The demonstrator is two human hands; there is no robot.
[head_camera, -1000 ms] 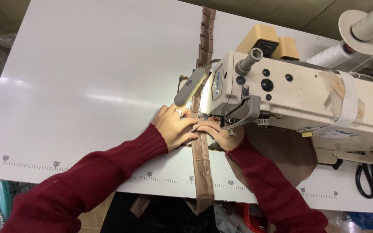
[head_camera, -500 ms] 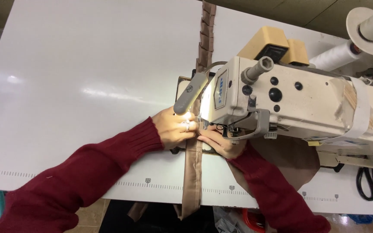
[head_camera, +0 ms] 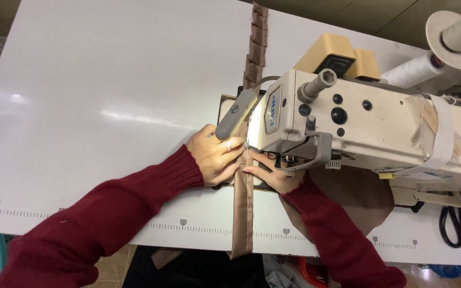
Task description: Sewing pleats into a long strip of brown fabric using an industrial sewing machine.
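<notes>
You are pressing your left hand (head_camera: 215, 158) flat on the long tan folded fabric strip (head_camera: 243, 213), fingers together on its left edge, a ring showing on one finger. Your right hand (head_camera: 271, 172) is pinning the strip's right edge with extended fingers, partly hidden under the cream metal sewing machine head (head_camera: 358, 128). The smooth strip is running from the table's near edge, under the needle area, and emerging pleated beyond. It is lying on the glossy white flat worktable (head_camera: 92, 96). Black-handled scissors (head_camera: 457, 226) are resting at far right.
</notes>
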